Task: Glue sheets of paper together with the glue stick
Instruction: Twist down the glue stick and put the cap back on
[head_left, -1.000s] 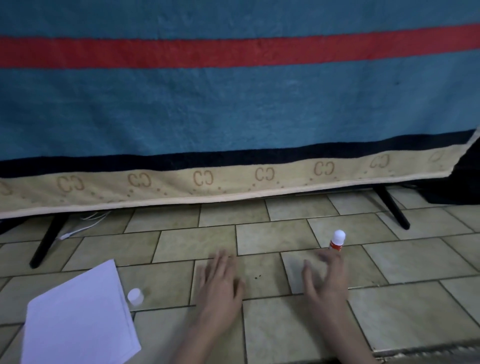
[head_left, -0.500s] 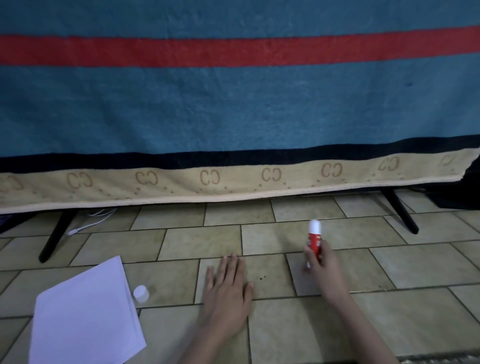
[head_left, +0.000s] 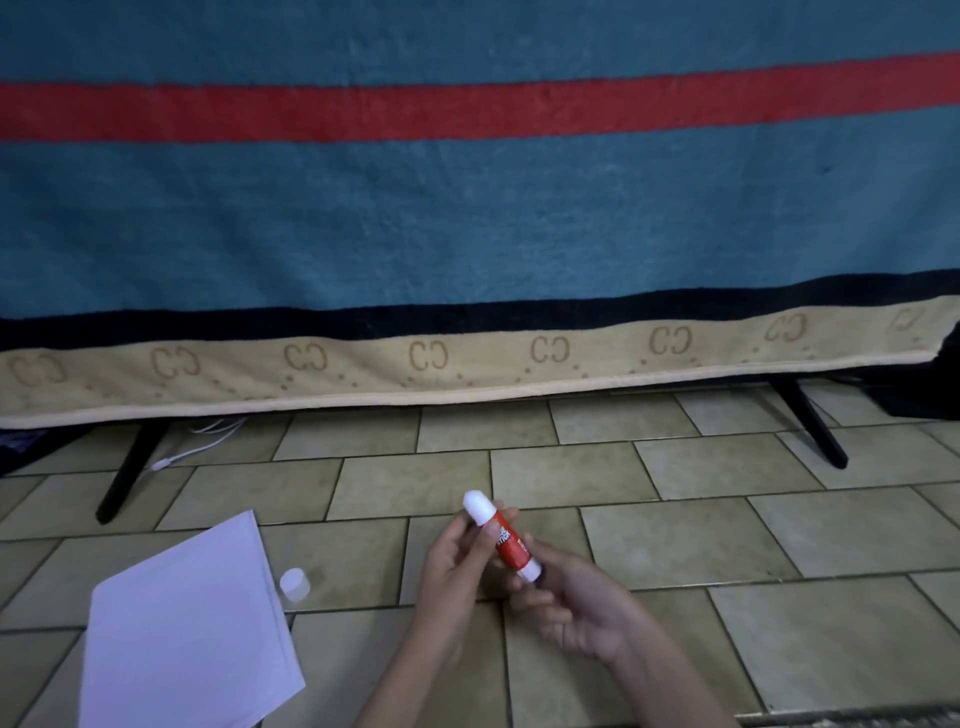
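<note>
Tiled floor (head_left: 675, 545); both hands' fingers closed around glue stick (head_left: 501, 535); paper (head_left: 187, 634) cut off.

Tiled floor (head_left: 675, 519) with paper sheets (head_left: 187, 629), small white cap (head_left: 295, 583) just beside.

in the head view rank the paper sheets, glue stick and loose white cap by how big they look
1. paper sheets
2. glue stick
3. loose white cap
All lie at a similar distance, so the order seems safe.
</note>
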